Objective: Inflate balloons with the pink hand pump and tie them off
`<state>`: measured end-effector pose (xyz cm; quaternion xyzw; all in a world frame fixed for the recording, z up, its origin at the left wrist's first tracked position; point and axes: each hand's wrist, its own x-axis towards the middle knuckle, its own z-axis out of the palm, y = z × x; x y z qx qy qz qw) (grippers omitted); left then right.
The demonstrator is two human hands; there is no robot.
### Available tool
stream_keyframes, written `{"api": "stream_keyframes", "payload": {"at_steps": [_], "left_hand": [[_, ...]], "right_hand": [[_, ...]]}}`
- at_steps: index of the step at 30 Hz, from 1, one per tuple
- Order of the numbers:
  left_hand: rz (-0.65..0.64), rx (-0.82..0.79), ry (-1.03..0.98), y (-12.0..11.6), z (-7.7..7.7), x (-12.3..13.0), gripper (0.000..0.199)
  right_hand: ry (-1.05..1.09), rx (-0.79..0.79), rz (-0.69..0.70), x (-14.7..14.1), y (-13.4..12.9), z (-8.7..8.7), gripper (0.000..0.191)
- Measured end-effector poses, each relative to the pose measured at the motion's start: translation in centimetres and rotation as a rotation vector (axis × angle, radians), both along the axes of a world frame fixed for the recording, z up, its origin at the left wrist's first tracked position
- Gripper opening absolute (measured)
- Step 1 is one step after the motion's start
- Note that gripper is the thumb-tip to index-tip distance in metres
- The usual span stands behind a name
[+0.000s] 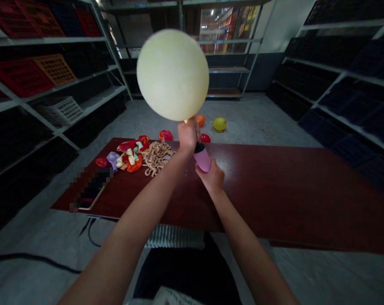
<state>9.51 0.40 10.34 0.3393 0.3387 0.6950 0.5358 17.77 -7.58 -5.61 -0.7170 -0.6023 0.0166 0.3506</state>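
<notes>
A large pale yellow balloon (172, 75) stands inflated above my left hand (188, 134), whose fingers are closed round its neck. Just below, a pink pump with a black top (202, 159) tilts between my two hands. My right hand (212, 176) is wrapped round the lower end of the pump. The top of the pump meets the underside of my left hand, so the joint between balloon and pump is hidden.
The dark red table (274, 190) bears uninflated balloons (133, 156), a heap of beige cords (156, 157) and a phone-like device (95, 188) at its left. Inflated balloons, one of them yellow (219, 124), lie beyond its far edge. Shelves with crates (53, 70) stand around.
</notes>
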Motion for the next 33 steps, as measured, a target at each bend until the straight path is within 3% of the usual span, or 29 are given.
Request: {"api": "stream_keyframes", "payload": {"at_steps": [2, 5, 14, 17, 25, 29, 33], "left_hand": [[0.008, -0.015, -0.064, -0.6, -1.4, -0.1, 0.063], [0.021, -0.015, -0.125, -1.1, -2.3, -1.6, 0.061], [0.15, -0.155, -0.383, -2.9, -5.0, -9.4, 0.06], [0.169, -0.148, -0.434, -3.5, -5.2, -11.5, 0.059], [0.227, -0.125, -0.375, -4.4, -2.7, -17.2, 0.064], [0.248, -0.079, -0.325, -4.2, 0.0, -19.4, 0.066], [0.245, -0.019, -0.286, -3.5, 3.4, -18.5, 0.063]], "right_hand": [[-0.032, -0.014, 0.0, 0.1, -0.2, 0.1, 0.036], [-0.089, -0.009, 0.054, 0.2, -0.4, 0.2, 0.037], [-0.315, 0.008, 0.324, -1.3, -0.8, 0.7, 0.032], [-0.359, 0.007, 0.362, -1.6, -1.2, 0.9, 0.031], [-0.363, 0.052, 0.448, -1.7, -0.9, 0.1, 0.03], [-0.317, 0.035, 0.438, -1.9, -0.8, 0.1, 0.032], [-0.188, 0.036, 0.419, -2.0, -0.8, 0.5, 0.032]]}}
